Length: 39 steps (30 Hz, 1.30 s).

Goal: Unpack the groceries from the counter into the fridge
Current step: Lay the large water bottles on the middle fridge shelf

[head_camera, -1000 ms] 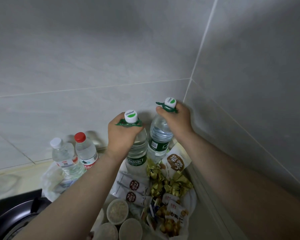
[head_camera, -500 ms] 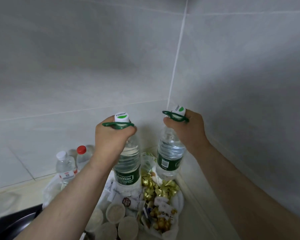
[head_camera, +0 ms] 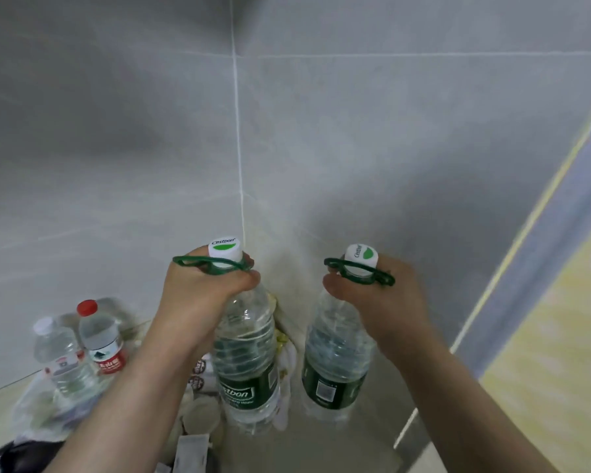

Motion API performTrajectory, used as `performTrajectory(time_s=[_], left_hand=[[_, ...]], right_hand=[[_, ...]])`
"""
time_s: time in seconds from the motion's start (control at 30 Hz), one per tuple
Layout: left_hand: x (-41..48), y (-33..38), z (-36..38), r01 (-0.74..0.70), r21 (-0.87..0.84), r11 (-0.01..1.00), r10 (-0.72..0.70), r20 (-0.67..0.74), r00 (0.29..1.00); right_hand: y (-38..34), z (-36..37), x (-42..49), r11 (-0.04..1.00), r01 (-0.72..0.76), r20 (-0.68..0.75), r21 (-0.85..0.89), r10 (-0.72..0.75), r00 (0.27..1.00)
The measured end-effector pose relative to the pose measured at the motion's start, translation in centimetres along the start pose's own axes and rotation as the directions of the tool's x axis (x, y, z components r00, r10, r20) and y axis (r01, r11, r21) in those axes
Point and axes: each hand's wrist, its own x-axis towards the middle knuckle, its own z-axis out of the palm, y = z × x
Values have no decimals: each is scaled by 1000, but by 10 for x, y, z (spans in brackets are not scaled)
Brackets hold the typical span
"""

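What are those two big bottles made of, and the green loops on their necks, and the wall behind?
The two large clear water bottles look like thin transparent plastic: see-through, ribbed, with glossy green labels. The green neck loops seem moulded plastic, smooth. The grey wall looks like ceramic tile, judging by pale grout lines and soft sheen; stone is possible.
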Motion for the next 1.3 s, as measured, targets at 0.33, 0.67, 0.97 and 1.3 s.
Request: performTrajectory(time_s=[0.33, 0.67, 0.97, 1.3], left_hand=[[-90, 12, 74, 15, -12, 1000, -12, 285, 958], [-219, 37, 167, -49, -66, 997, 75, 483, 873], [-328, 34, 269, 109, -210, 972, 104, 793, 600], [-439, 51, 364, 253, -231, 939, 222, 973, 64]], right_hand=[[-4, -115, -95, 1000, 18, -130, -24, -21, 991], [-32, -244, -238, 999, 7, -340, -37, -19, 940], [-40, -333, -369, 981, -133, -608, -144, 19, 793], [-58, -377, -477, 932, -346, -951, -111, 2, 309]])
